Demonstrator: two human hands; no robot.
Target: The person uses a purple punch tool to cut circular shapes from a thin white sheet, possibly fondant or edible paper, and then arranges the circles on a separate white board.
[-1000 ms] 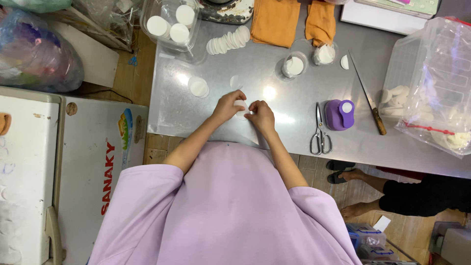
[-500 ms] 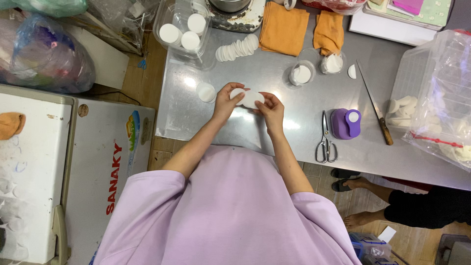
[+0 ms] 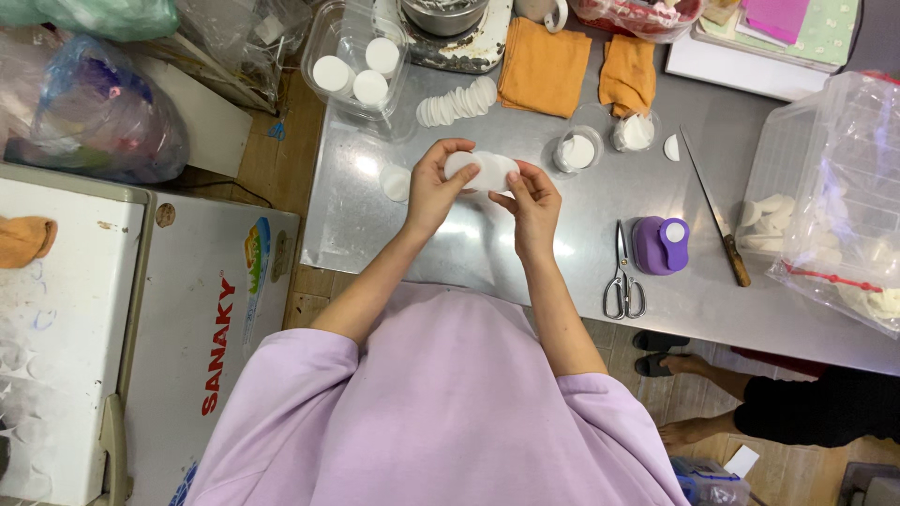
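Over a steel table (image 3: 450, 248), my left hand (image 3: 436, 187) and my right hand (image 3: 534, 201) together hold a small stack of white round discs (image 3: 480, 169). The left fingers pinch the discs' left edge, the right fingertips touch their right edge. A single white disc (image 3: 397, 184) lies on the table just left of my left hand. A row of similar discs (image 3: 457, 101) lies further back.
A clear box with white lidded cups (image 3: 361, 66) sits back left. Two small cups (image 3: 577, 152), orange cloths (image 3: 544, 66), scissors (image 3: 622, 272), a purple punch (image 3: 661, 245), a knife (image 3: 717, 220) and a clear bin (image 3: 834, 187) lie right. Another person's feet (image 3: 694, 365) stand beside the table.
Both hands have lifted away from the table top and now hold the discs spread wider between them. The view has shifted slightly.
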